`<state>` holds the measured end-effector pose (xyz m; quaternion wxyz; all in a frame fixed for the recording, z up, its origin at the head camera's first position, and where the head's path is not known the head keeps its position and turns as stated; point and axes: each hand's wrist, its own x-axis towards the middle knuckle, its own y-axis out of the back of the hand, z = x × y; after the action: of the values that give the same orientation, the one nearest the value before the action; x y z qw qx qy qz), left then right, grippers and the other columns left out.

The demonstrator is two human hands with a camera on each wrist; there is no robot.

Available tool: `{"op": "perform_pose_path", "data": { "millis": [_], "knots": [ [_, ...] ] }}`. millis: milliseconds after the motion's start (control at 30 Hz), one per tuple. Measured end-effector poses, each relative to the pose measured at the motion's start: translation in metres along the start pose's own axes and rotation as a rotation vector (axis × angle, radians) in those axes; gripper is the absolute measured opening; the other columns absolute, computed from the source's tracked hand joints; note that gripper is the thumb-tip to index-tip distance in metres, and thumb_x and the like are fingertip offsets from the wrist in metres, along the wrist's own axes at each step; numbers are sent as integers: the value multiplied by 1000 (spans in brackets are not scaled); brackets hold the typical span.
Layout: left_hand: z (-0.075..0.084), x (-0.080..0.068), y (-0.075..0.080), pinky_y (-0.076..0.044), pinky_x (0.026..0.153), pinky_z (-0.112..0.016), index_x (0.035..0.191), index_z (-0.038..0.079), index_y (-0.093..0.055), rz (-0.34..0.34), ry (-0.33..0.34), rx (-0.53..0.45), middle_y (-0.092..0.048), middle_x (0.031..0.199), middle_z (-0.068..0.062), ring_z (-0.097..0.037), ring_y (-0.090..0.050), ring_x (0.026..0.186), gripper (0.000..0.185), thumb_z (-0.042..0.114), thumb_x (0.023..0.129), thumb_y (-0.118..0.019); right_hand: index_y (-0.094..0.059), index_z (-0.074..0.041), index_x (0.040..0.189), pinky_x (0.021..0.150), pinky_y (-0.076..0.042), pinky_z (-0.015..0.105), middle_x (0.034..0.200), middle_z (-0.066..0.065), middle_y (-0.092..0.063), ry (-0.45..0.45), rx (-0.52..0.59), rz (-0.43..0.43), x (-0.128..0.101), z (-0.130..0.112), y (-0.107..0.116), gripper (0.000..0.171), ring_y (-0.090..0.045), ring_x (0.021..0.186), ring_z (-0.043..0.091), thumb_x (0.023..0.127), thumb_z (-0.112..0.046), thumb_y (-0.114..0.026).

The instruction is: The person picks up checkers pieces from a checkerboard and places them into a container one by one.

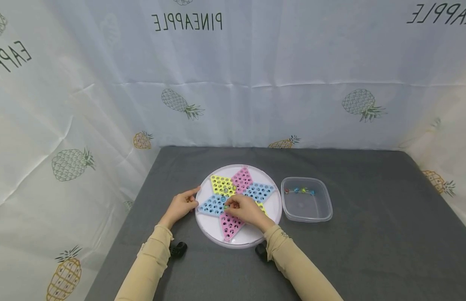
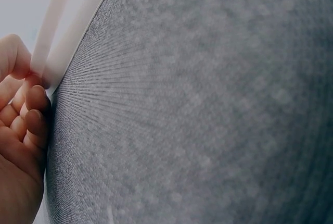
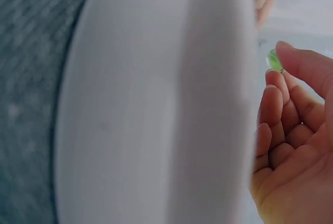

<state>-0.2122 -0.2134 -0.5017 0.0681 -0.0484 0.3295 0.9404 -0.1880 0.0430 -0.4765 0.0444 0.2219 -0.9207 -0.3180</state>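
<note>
A round white Chinese checkers board with a star of pink, yellow and blue holed sections lies on the table. At its left rim, my left hand holds the edge; in the left wrist view the fingers of that hand are curled against the white side wall. Over the middle of the star, my right hand pinches a green marble between thumb and fingertips, clearest in the right wrist view. A few marbles sit around the yellow and blue sections; the right hand hides part of the star.
Just right of the board stands a clear plastic box with several coloured marbles along its far side. Dark grey cloth covers the table. Behind it hangs a white pineapple-print curtain.
</note>
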Motion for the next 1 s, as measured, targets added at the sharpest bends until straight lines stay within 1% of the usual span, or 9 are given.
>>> {"op": "perform_pose_path", "data": {
  "millis": [133,333,467,600,733,867,1000],
  "knots": [
    [1,1,0,-36,52,-23,135,17,-51,4,13,0,-51,71,-1,-12,-41,56,57,12,79,-60,-68,-15,98,65,-43,22,79,-5,-57,23,9,11,-3,-3,4,19,-50,71,8,84,-28,-65],
    [0,1,0,-36,52,-23,135,18,-51,6,25,3,-51,70,-1,-12,-41,56,57,12,79,-60,-68,-16,96,66,-45,21,79,-5,-59,76,33,55,-9,-5,11,19,-53,72,8,83,-29,-67],
    [0,0,-1,-36,51,-23,135,17,-51,3,18,-3,-51,70,-1,-12,-41,56,57,11,80,-60,-68,-16,95,66,-45,21,79,-5,-59,91,50,93,-14,-3,17,19,-52,72,8,82,-30,-68],
    [0,-2,0,-35,51,-23,135,16,-51,0,14,-6,-50,70,-1,-12,-41,56,57,11,80,-60,-67,-16,95,65,-44,21,78,-5,-59,94,42,123,-21,-2,23,19,-52,71,9,82,-29,-68],
    [-1,-2,0,-35,51,-23,135,16,-51,1,8,-5,-51,69,-1,-12,-40,54,57,11,80,-60,-67,-17,95,63,-44,21,78,-5,-58,110,28,159,-28,2,30,18,-51,69,8,82,-28,-68],
    [-2,0,-1,-35,50,-23,135,16,-51,3,-8,-2,-51,69,-1,-11,-40,54,57,11,80,-60,-67,-16,94,61,-44,21,78,-5,-59,126,2,216,-35,10,39,18,-50,67,7,81,-28,-69],
    [-4,2,-2,-35,50,-23,135,16,-51,5,-12,-16,-51,70,-1,-11,-40,54,57,10,79,-60,-68,-16,94,59,-42,21,77,-5,-59,114,0,269,-43,18,52,19,-48,66,7,81,-29,-69]
  ]
}}
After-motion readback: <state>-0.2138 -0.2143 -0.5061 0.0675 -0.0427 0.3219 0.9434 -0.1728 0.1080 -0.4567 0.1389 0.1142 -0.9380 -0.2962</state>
